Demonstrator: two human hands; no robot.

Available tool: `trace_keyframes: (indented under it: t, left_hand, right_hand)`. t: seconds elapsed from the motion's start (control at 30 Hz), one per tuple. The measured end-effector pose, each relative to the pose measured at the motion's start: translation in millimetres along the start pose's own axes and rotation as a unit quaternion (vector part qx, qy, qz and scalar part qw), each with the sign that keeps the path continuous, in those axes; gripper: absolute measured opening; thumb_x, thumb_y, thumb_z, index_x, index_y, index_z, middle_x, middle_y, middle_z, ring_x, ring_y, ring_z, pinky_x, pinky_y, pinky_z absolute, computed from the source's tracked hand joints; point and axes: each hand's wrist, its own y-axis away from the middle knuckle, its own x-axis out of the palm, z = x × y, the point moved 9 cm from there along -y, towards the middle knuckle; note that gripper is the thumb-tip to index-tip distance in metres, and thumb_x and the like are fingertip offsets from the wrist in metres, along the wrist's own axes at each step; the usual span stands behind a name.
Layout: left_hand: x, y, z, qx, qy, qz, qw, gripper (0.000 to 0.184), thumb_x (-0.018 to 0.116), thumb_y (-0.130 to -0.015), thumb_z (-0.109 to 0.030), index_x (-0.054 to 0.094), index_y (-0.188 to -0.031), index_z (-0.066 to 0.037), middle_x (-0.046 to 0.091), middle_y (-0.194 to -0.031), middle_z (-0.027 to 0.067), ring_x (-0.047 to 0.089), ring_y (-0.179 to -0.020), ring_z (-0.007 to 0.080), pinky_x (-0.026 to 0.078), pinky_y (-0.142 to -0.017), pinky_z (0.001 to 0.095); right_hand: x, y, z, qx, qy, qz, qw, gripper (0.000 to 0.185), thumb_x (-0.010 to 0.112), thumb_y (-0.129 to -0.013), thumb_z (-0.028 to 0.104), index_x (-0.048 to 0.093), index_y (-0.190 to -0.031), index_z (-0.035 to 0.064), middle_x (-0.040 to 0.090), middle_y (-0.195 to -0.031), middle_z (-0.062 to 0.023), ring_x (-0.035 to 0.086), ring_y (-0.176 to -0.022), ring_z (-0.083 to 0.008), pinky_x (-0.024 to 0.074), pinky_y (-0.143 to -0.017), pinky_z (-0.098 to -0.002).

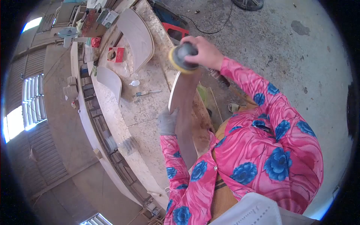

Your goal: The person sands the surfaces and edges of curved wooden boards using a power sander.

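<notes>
My bare right hand (207, 53) is wrapped over the top of a round power sander (184, 57) with a yellow rim. The sander sits at the far end of a curved brown wooden panel (186, 108), tilted against it. A hose or cord runs back from the sander under my right sleeve. In a grey glove, my left hand (167, 123) grips the panel's left edge around its middle, with the thumb on the face. The panel's near end reaches toward my body.
On the workbench (144, 112) lie a large curved panel (137, 35), a smaller one (110, 81), a red box (116, 55), a small white bottle (134, 83) and a thin tool (147, 92). A red plastic stool (175, 29) stands beyond the bench; a cable (213, 32) crosses the concrete floor.
</notes>
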Motion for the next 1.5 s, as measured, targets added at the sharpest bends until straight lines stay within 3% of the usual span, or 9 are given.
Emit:
trace_keyframes:
  t: [0.1, 0.33, 0.6, 0.77, 0.83, 0.93, 1.03, 1.2, 1.5]
  left_hand:
    - [-2, 2, -12, 0.024, 0.020, -0.007, 0.999, 0.036, 0.066, -0.080, -0.030, 0.064, -0.105, -0.004, 0.065, -0.086, 0.0215, 0.066, -0.081, 0.0347, 0.051, -0.066, 0.0404]
    - [-5, 9, -23, 0.082, 0.054, -0.007, 0.995, 0.029, 0.063, -0.082, -0.024, 0.064, -0.103, -0.004, 0.065, -0.086, 0.0211, 0.066, -0.081, 0.0341, 0.050, -0.067, 0.0402]
    - [5, -4, 12, 0.011, 0.046, -0.007, 0.999, 0.031, 0.066, -0.080, -0.024, 0.064, -0.104, -0.003, 0.066, -0.084, 0.0201, 0.067, -0.078, 0.0314, 0.051, -0.066, 0.0374]
    - [4, -11, 20, 0.000, 0.140, 0.005, 0.990, 0.031, 0.067, -0.080, -0.021, 0.064, -0.104, -0.001, 0.069, -0.086, 0.0155, 0.068, -0.077, 0.0261, 0.052, -0.067, 0.0354]
    - [-2, -10, 18, -0.038, 0.098, 0.016, 0.994, 0.029, 0.069, -0.081, -0.015, 0.063, -0.105, 0.001, 0.069, -0.089, 0.0071, 0.062, -0.077, 0.0110, 0.050, -0.067, 0.0274]
    - [1, -16, 26, -0.033, 0.158, 0.023, 0.987, 0.030, 0.070, -0.080, -0.015, 0.063, -0.105, 0.001, 0.069, -0.089, 0.0079, 0.062, -0.076, 0.0118, 0.050, -0.067, 0.0276]
    - [-3, -11, 17, -0.063, 0.155, 0.040, 0.985, 0.030, 0.070, -0.080, -0.016, 0.063, -0.105, 0.000, 0.069, -0.089, 0.0082, 0.062, -0.076, 0.0125, 0.050, -0.067, 0.0278]
    - [-4, -12, 19, -0.035, 0.157, 0.020, 0.987, 0.031, 0.070, -0.080, -0.016, 0.063, -0.105, 0.000, 0.069, -0.089, 0.0076, 0.062, -0.077, 0.0127, 0.050, -0.069, 0.0286]
    - [-5, -16, 13, 0.036, 0.115, 0.005, 0.993, 0.029, 0.067, -0.082, -0.016, 0.063, -0.106, 0.000, 0.070, -0.089, 0.0096, 0.065, -0.078, 0.0153, 0.050, -0.069, 0.0300]
  right_hand:
    - [21, 37, 69, -0.114, 0.125, -0.038, 0.985, 0.043, 0.070, -0.072, 0.029, 0.055, -0.112, 0.0307, 0.047, -0.104, -0.0122, 0.061, -0.073, -0.0307, 0.0545, -0.067, -0.0412]
    - [79, 94, 102, -0.289, 0.164, 0.004, 0.943, 0.043, 0.070, -0.071, 0.023, 0.056, -0.111, 0.0321, 0.046, -0.105, -0.0106, 0.061, -0.078, -0.0268, 0.0547, -0.070, -0.0389]
    - [-3, 3, -2, -0.021, 0.058, -0.058, 0.996, 0.048, 0.073, -0.068, 0.023, 0.055, -0.113, 0.0254, 0.051, -0.102, -0.0142, 0.061, -0.084, -0.0314, 0.0520, -0.075, -0.0397]
    - [48, -2, -131, 0.118, -0.265, -0.006, 0.957, 0.052, 0.076, -0.065, 0.025, 0.055, -0.111, 0.0125, 0.059, -0.095, -0.0091, 0.058, -0.086, -0.0185, 0.0465, -0.080, -0.0299]
    - [66, 0, -180, 0.145, -0.269, 0.013, 0.952, 0.052, 0.075, -0.066, 0.022, 0.054, -0.113, 0.0132, 0.056, -0.097, -0.0060, 0.055, -0.089, -0.0165, 0.0448, -0.081, -0.0295]
    - [71, 13, -202, 0.210, -0.276, 0.052, 0.936, 0.053, 0.075, -0.066, 0.019, 0.053, -0.114, 0.0143, 0.054, -0.102, -0.0038, 0.053, -0.094, -0.0148, 0.0428, -0.084, -0.0294]
    - [65, 4, -178, 0.185, -0.280, 0.056, 0.940, 0.052, 0.074, -0.066, 0.019, 0.054, -0.113, 0.0121, 0.054, -0.103, -0.0041, 0.053, -0.095, -0.0146, 0.0434, -0.083, -0.0299]
    - [27, -10, 6, -0.018, 0.059, 0.017, 0.998, 0.055, 0.068, -0.069, 0.043, 0.053, -0.119, 0.0250, 0.057, -0.098, -0.0181, 0.059, -0.091, -0.0359, 0.0489, -0.081, -0.0423]
    - [97, 60, 107, -0.266, 0.179, 0.007, 0.947, 0.042, 0.068, -0.073, 0.023, 0.057, -0.112, 0.0332, 0.046, -0.102, -0.0142, 0.064, -0.075, -0.0300, 0.0547, -0.064, -0.0380]
